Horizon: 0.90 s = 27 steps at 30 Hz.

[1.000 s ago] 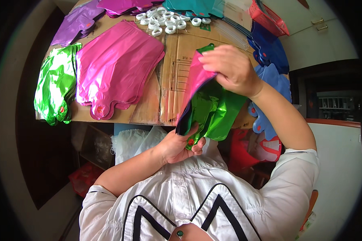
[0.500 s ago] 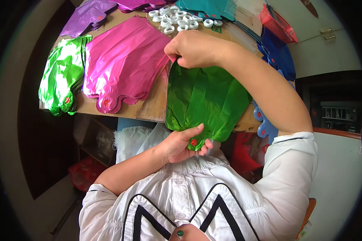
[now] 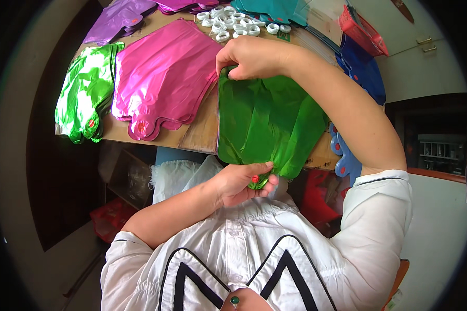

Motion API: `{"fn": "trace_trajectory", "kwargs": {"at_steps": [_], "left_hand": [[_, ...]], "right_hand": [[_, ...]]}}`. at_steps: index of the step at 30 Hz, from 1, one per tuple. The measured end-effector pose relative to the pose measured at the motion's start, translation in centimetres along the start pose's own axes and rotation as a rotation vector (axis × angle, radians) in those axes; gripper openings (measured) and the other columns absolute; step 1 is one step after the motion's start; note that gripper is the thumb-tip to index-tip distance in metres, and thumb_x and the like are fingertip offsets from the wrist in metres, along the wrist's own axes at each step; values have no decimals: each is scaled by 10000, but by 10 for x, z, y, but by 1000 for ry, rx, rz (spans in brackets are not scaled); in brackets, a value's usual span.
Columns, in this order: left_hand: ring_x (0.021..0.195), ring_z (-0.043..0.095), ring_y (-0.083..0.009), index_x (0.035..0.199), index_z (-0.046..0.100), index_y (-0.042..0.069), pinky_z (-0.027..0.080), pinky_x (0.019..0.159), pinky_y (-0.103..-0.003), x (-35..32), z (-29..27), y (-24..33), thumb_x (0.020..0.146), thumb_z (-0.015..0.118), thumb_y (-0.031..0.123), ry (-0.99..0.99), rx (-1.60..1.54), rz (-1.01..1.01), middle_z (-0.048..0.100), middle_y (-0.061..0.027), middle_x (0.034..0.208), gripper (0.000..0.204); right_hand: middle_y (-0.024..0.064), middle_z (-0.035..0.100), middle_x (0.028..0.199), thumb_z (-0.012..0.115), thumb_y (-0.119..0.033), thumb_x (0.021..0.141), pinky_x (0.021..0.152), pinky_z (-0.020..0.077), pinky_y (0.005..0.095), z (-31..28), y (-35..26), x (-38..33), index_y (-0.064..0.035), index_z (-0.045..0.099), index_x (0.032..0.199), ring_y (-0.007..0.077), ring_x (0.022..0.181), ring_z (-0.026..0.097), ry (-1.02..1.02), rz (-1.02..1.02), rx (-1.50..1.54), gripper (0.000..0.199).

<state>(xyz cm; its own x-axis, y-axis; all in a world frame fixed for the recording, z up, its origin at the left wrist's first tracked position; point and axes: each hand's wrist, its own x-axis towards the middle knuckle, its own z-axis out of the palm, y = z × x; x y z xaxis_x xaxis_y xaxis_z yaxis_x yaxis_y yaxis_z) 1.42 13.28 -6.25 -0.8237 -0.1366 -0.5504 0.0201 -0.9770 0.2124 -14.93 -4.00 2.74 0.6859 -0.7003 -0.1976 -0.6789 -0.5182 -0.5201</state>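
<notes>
A flat, dark green foil balloon (image 3: pixel 264 119) hangs over the table's near edge, in front of my body. My left hand (image 3: pixel 241 184) is closed on its narrow lower tab, thumb on top beside a small red mark. My right hand (image 3: pixel 251 57) pinches the balloon's upper left corner between thumb and fingers, with the forearm arching over from the right. To the left of the balloon lies a stack of pink foil balloons (image 3: pixel 161 78), with shiny light green foil balloons (image 3: pixel 85 88) beyond it.
Several white ribbon rolls (image 3: pixel 236 23) sit at the back of the cardboard-topped table (image 3: pixel 192 137). Purple foil balloons (image 3: pixel 117 20), teal ones (image 3: pixel 270 9) and blue ones (image 3: pixel 363 67) lie around them. A red basket (image 3: pixel 363 33) stands at the far right.
My left hand has shifted slightly right and up with the balloon's tab, its thumb now further across it. My right hand still pinches the upper corner, its fingers a little more spread.
</notes>
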Motion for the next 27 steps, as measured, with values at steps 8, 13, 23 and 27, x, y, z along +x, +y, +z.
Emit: {"fn": "trace_trajectory", "kwargs": {"at_steps": [8,13,23,27], "left_hand": [[824,614,-141,1074,571,20,541,775,-308,5,-3,5,980,595,173,-39,-82,-46,645,-82,968,181],[805,602,-138,1076,570,33,536,762,-307,9,-8,2,983,591,172,-26,-79,-53,641,-80,959,169],[711,548,-153,1037,545,68,497,693,-301,0,3,4,1027,520,282,28,-90,-36,612,-77,849,215],[669,475,-140,1018,532,72,465,660,-300,-1,8,3,1033,508,303,36,-103,-29,574,-61,812,233]], "right_hand": [[58,649,850,600,-61,813,712,463,303,12,11,-2,6,642,971,139,776,572,-37,144,288,177],[81,656,869,624,-118,831,734,475,324,20,10,-2,2,642,1012,170,788,593,57,125,213,218],[104,662,869,627,-100,825,741,480,330,12,-1,-1,0,654,1041,183,816,613,11,168,201,239],[133,678,881,632,-64,798,772,500,365,0,0,-4,3,654,1027,234,855,651,-13,-28,113,239]]}}
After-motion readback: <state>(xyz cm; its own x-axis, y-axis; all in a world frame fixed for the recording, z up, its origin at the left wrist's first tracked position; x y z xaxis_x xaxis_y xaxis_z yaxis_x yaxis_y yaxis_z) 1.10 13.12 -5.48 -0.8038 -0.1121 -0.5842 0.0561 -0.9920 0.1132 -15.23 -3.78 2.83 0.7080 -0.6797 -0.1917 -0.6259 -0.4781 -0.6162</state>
